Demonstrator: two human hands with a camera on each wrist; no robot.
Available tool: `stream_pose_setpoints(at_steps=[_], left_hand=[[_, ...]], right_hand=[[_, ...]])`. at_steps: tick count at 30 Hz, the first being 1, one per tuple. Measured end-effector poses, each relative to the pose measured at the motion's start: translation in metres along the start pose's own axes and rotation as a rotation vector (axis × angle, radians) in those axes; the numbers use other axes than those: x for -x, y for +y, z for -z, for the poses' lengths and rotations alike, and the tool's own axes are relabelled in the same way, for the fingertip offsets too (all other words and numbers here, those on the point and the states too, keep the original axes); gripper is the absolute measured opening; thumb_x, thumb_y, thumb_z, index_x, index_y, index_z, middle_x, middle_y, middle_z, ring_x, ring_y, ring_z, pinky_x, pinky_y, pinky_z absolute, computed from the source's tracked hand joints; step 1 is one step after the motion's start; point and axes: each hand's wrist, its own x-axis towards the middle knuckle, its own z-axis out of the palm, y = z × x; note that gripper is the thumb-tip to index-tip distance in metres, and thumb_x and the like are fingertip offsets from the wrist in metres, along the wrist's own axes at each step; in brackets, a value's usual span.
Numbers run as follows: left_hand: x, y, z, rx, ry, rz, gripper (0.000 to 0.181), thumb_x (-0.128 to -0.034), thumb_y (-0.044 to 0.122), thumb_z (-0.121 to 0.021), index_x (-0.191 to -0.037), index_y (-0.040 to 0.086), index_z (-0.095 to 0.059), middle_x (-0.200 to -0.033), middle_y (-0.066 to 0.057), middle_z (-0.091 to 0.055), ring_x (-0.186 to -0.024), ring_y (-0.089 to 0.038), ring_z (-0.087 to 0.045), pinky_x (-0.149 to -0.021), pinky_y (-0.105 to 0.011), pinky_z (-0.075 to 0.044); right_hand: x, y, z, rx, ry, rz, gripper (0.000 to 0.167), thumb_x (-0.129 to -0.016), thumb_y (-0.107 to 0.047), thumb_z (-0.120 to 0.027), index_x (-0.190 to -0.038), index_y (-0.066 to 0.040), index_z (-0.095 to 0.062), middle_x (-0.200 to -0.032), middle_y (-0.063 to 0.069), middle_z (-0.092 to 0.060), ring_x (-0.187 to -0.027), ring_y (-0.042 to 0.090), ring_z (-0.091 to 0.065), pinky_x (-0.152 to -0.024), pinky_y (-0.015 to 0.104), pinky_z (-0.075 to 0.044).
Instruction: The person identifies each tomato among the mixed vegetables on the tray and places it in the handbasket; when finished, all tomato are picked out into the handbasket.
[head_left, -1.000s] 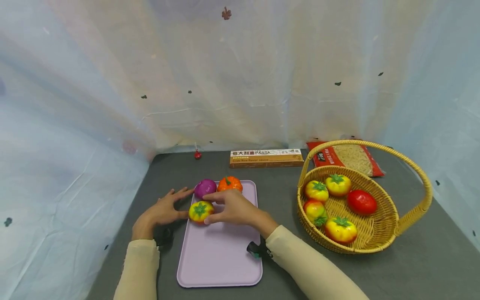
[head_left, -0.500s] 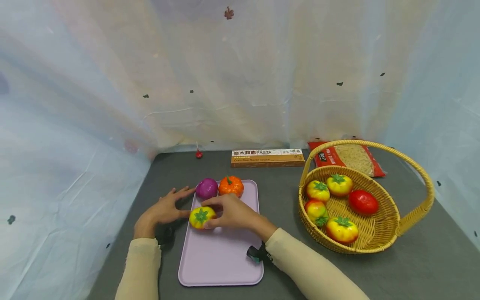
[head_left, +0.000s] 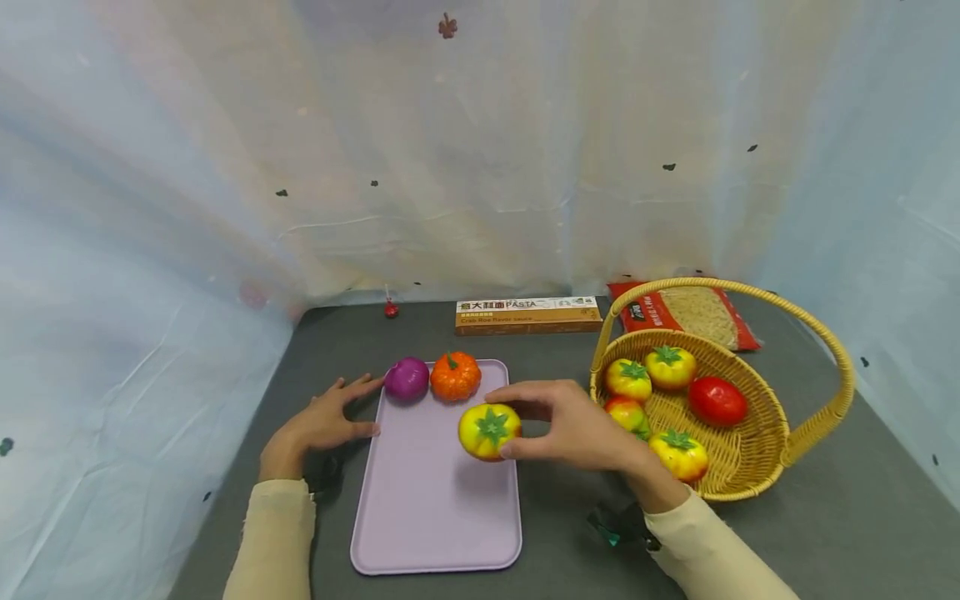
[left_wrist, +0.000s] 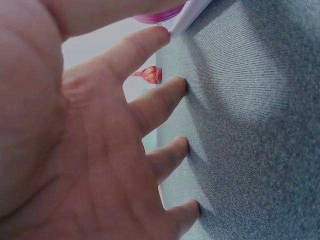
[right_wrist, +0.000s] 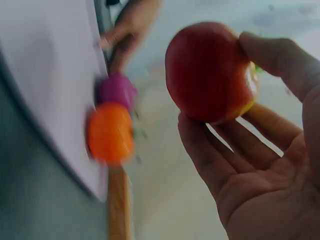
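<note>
My right hand (head_left: 573, 425) pinches a yellow toy tomato (head_left: 489, 432) with a green star-shaped leaf, held above the tray's right side. In the right wrist view the tomato's underside (right_wrist: 205, 72) is red, between thumb and fingers. My left hand (head_left: 318, 425) rests at the left edge of the lilac tray (head_left: 435, 517), fingers spread. In the left wrist view the left hand's palm (left_wrist: 100, 140) holds nothing, its fingertips on the grey cloth. A purple onion (head_left: 407, 379) and an orange pumpkin (head_left: 455, 376) sit at the tray's far end.
A wicker basket (head_left: 738, 450) with a tall handle stands at the right, holding several yellow-red tomatoes and a plain red one (head_left: 717, 401). Behind lie a pasta box (head_left: 528, 317) and a red bag of pasta (head_left: 693, 315). A small red ornament (head_left: 391, 309) is at the back left.
My right hand has lifted the yellow tomato from the tray's left side and carried it right. The left hand has stayed at the tray's left edge.
</note>
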Motion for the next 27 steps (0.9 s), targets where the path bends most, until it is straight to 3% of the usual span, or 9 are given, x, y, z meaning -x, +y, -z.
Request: stream_pose_setpoints(at_steps=[6,13,21,23,27], left_hand=[[0.001,0.001,0.000,0.010,-0.005,0.010,0.086,-0.0925,0.037,-0.084,-0.168,0.022,-0.046,-0.179,-0.023,-0.030,-0.164,-0.061,-0.010,-0.122,-0.090,-0.003],[0.001,0.001,0.000,0.007,-0.004,0.012,0.086,-0.0927,0.036,-0.084,-0.169,0.022,-0.045,-0.179,-0.023,-0.030,-0.164,-0.061,-0.010,-0.122,-0.089,-0.003],[0.000,0.000,0.001,0.001,-0.004,0.014,0.087,-0.0927,0.038,-0.084,-0.169,0.021,-0.045,-0.179,-0.024,-0.029,-0.164,-0.062,-0.009,-0.122,-0.090,-0.002],[0.000,0.000,0.001,0.002,-0.005,0.019,0.088,-0.0925,0.039,-0.084,-0.169,0.022,-0.045,-0.179,-0.024,-0.029,-0.164,-0.062,-0.009,-0.122,-0.090,-0.002],[-0.001,-0.002,-0.001,0.006,-0.007,0.023,0.088,-0.0924,0.039,-0.084,-0.169,0.023,-0.044,-0.179,-0.023,-0.029,-0.164,-0.061,-0.009,-0.122,-0.089,-0.002]], right_hand=[[0.056,0.008,0.049,0.070,0.152,-0.033,0.053,-0.094,-0.021,-0.089,-0.143,-0.021,-0.072,-0.138,0.000,-0.075,-0.122,0.013,-0.074,-0.105,0.021,-0.059],[0.113,0.026,0.094,0.161,0.338,-0.136,0.049,-0.100,-0.014,-0.081,-0.147,-0.015,-0.069,-0.143,0.011,-0.071,-0.119,0.000,-0.073,-0.093,0.019,-0.063],[0.144,0.043,0.115,0.248,0.399,-0.299,0.054,-0.102,-0.025,-0.080,-0.152,-0.015,-0.065,-0.158,0.023,-0.058,-0.115,-0.016,-0.064,-0.087,0.012,-0.060],[0.146,0.047,0.117,0.292,0.399,-0.339,0.057,-0.102,-0.030,-0.081,-0.154,-0.016,-0.064,-0.158,0.025,-0.058,-0.115,-0.010,-0.067,-0.085,0.012,-0.060],[0.146,0.054,0.118,0.407,0.376,-0.399,0.062,-0.100,-0.037,-0.082,-0.154,-0.013,-0.064,-0.152,0.026,-0.064,-0.116,0.019,-0.079,-0.083,0.017,-0.061]])
